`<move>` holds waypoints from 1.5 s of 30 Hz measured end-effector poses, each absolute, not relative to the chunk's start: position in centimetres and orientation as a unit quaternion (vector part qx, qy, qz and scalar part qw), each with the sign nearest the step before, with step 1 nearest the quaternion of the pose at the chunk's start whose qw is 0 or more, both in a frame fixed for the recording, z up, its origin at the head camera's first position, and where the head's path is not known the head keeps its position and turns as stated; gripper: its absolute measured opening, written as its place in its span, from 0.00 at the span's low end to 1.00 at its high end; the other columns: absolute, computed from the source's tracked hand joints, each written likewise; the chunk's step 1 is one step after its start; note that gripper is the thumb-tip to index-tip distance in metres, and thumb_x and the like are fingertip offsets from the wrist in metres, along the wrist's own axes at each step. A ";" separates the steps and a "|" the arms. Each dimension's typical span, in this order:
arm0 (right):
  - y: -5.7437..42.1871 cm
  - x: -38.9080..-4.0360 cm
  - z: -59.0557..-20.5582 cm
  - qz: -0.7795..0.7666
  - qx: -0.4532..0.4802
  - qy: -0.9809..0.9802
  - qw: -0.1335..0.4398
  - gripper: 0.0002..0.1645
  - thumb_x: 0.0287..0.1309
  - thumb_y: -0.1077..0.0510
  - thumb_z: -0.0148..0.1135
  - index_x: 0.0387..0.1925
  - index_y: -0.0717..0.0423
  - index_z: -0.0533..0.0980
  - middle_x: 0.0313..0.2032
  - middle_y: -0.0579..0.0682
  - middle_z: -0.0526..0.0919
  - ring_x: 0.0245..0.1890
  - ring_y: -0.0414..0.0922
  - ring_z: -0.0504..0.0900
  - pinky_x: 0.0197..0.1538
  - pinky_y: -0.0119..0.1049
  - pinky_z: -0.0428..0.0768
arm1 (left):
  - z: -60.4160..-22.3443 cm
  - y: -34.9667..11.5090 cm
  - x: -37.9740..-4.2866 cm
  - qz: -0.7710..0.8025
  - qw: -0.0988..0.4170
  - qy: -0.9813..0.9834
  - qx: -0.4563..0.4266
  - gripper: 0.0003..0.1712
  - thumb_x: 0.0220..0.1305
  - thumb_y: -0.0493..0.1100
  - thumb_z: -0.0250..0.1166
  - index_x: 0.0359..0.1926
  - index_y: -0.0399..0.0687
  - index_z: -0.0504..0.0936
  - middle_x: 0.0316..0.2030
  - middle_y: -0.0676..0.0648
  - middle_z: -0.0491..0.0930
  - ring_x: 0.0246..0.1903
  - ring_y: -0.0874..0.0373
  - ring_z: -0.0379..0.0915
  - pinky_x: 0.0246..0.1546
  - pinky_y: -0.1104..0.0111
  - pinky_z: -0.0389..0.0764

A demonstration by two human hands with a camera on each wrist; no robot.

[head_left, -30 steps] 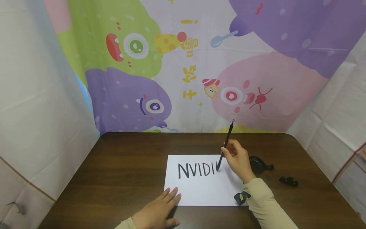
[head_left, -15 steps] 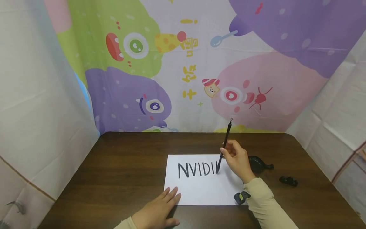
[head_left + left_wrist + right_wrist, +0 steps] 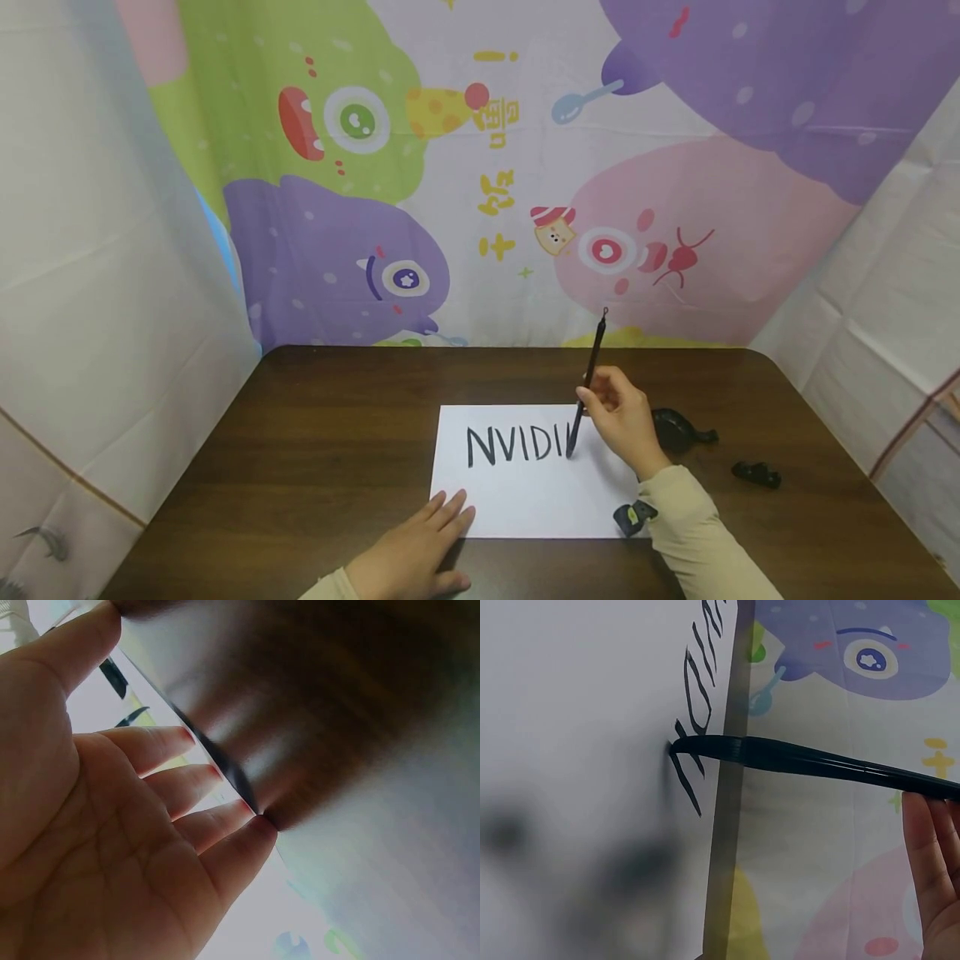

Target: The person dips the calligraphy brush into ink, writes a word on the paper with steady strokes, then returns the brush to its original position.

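A white sheet of paper (image 3: pixel 540 508) lies on the dark wooden table, with black brushed letters (image 3: pixel 517 446) reading NVIDI and a further stroke at their right end. My right hand (image 3: pixel 622 425) pinches a black writing brush (image 3: pixel 595 358) by its handle, held steeply with a hanging loop at the top. In the right wrist view the bent bristles (image 3: pixel 701 746) meet the paper at the end of a dark stroke. My left hand (image 3: pixel 416 542) rests with straight fingers on the sheet's lower left edge, its thumb on the table.
A black dish with a spout-like handle (image 3: pixel 678 431) stands right of the paper, partly behind my right hand. Farther right sits a small black brush rest (image 3: pixel 756 474). A black wrist strap (image 3: pixel 634 517) overlaps the paper's lower right corner. A cartoon-print curtain (image 3: pixel 495 317) hangs behind the table (image 3: pixel 322 433).
The brush tip has moved slightly down the paper, lengthening the stroke at the right end, and the handle's top has shifted a little left. My left hand has stayed in place.
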State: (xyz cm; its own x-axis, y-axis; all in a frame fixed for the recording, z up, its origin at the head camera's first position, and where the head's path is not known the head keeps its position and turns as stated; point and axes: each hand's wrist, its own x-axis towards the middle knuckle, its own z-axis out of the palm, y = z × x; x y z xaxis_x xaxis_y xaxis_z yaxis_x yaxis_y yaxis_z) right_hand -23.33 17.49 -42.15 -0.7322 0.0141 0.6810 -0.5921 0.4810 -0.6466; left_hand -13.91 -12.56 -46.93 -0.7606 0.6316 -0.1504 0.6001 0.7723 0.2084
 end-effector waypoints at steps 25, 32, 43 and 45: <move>18.3 -24.2 -41.8 0.519 0.180 -0.768 0.328 0.12 0.52 0.79 0.62 0.39 0.78 0.71 0.31 0.67 0.82 0.29 0.58 0.82 0.33 0.23 0.83 | -47.0 -12.6 -13.9 0.074 0.104 0.935 0.331 0.46 0.58 0.64 0.66 0.72 0.47 0.65 0.74 0.42 0.60 0.71 0.39 0.58 0.64 0.49 0.72; 18.4 -24.3 -42.0 0.512 0.168 -0.781 0.315 0.12 0.54 0.78 0.62 0.41 0.76 0.72 0.33 0.68 0.82 0.31 0.65 0.81 0.37 0.17 0.80 | -46.9 -12.6 -14.0 0.079 0.114 0.934 0.329 0.46 0.58 0.64 0.65 0.72 0.48 0.64 0.74 0.42 0.59 0.72 0.39 0.57 0.64 0.49 0.71; 18.4 -24.5 -42.7 0.502 0.162 -0.792 0.309 0.11 0.55 0.77 0.62 0.40 0.74 0.72 0.33 0.66 0.83 0.33 0.61 0.84 0.38 0.20 0.82 | -46.9 -12.5 -14.1 0.080 0.124 0.935 0.322 0.46 0.58 0.65 0.65 0.72 0.49 0.64 0.74 0.43 0.58 0.72 0.39 0.56 0.64 0.48 0.71; 18.6 -25.0 -43.4 0.500 0.159 -0.793 0.310 0.11 0.54 0.77 0.62 0.40 0.73 0.72 0.33 0.65 0.83 0.32 0.57 0.84 0.37 0.21 0.82 | -46.9 -12.5 -14.1 0.080 0.124 0.935 0.322 0.46 0.58 0.65 0.65 0.72 0.49 0.64 0.74 0.43 0.58 0.72 0.39 0.56 0.64 0.48 0.71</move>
